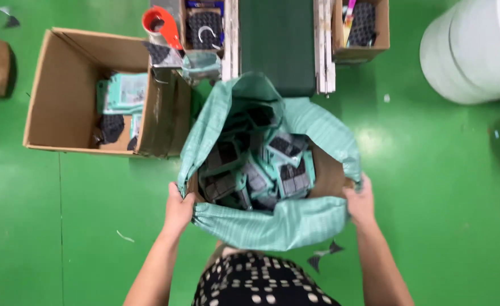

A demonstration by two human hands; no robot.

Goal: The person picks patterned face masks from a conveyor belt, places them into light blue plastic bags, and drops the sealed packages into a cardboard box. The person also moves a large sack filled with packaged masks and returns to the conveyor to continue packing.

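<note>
A pale green woven sack point(272, 226) lines a cardboard box point(330, 175) on the green floor right in front of me. Inside lie several teal-edged flat packets with dark contents point(261, 170). My left hand point(177, 207) grips the sack's folded rim at the box's left edge. On the opposite side, my right hand point(361, 201) holds the rim at the right edge. Both sets of fingers curl over the sack and the box wall.
An open cardboard box point(62, 90) with a few similar packets stands at the left. A red tape dispenser point(162, 25) rests above it. A dark conveyor point(277, 39) runs at top centre, flanked by small boxes point(360, 28). A large white roll point(477, 48) stands top right.
</note>
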